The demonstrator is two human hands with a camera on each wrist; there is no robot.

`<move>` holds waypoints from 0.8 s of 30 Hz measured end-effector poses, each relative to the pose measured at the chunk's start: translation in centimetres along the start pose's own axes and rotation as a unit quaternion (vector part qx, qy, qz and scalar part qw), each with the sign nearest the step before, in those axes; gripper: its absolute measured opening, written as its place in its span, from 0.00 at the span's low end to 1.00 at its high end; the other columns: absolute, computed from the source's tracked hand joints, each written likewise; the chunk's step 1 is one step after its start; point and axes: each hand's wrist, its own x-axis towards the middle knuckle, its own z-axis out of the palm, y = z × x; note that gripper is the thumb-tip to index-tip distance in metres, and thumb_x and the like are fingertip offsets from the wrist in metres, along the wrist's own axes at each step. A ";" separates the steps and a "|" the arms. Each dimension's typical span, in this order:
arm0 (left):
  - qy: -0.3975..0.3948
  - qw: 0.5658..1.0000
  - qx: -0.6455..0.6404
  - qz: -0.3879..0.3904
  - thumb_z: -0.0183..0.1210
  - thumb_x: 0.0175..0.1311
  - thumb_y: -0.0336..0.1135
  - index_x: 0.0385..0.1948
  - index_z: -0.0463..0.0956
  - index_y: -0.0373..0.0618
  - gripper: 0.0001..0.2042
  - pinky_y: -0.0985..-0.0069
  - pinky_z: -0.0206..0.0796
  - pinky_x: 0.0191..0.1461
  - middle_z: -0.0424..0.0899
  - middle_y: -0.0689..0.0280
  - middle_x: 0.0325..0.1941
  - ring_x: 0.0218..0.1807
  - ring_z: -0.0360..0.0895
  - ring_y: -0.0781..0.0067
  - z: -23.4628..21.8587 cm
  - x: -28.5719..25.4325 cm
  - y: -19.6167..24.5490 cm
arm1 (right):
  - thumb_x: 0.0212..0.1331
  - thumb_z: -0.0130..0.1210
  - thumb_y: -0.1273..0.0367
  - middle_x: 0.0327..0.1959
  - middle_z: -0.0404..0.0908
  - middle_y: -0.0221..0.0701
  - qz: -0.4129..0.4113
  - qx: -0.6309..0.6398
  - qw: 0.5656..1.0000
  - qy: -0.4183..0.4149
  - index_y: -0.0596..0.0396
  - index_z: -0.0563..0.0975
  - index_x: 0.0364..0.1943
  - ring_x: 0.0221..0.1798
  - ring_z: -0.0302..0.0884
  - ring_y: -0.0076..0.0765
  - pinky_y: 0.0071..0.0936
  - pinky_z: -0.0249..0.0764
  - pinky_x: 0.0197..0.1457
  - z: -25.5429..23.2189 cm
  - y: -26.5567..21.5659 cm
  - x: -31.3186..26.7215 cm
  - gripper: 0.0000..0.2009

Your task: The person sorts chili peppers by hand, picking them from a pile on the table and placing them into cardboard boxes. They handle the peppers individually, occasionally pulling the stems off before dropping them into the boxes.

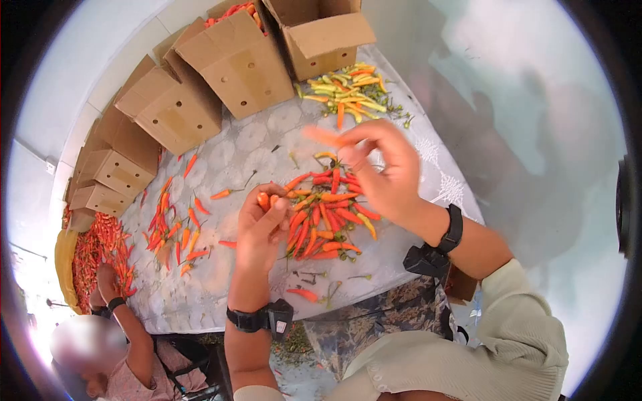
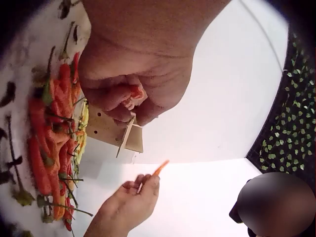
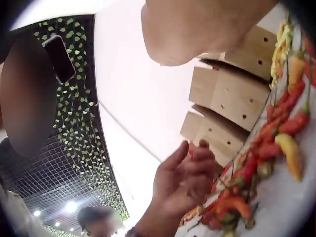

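My left hand (image 1: pixel 259 230) grips orange-red chili peppers (image 1: pixel 265 201) in its curled fingers, just left of the middle pile. Up and to the right, my right hand (image 1: pixel 388 174) pinches an orange chili pepper (image 1: pixel 322 136), blurred in the head view. In the left wrist view that same chili (image 2: pixel 161 168) points up out of the fingertips. Below and between both hands lies a pile of red, orange and yellow chili peppers (image 1: pixel 326 215), many with green stems. The right wrist view hides what my right fingers hold behind the hand.
Cardboard boxes (image 1: pixel 234 63) line the back of the patterned tablecloth (image 1: pixel 247 137). Yellow chilies (image 1: pixel 348 90) lie at the far end, and loose red ones (image 1: pixel 160 224) at left. Another person's hand (image 1: pixel 107 284) is at a big red chili heap (image 1: pixel 93 254). Loose stems (image 1: pixel 314 273) lie near the front edge.
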 end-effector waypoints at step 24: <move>-0.073 0.996 -0.051 0.015 0.48 0.67 0.26 0.47 0.65 0.44 0.09 0.76 0.72 0.39 0.77 0.58 0.43 0.39 0.77 0.72 -0.9 0.4 -1.0 | 0.46 0.62 0.71 0.38 0.76 0.37 0.009 -0.247 0.958 -0.146 0.52 0.76 0.36 0.43 0.74 0.46 0.38 0.71 0.44 -1.1 6.8 0.8 0.11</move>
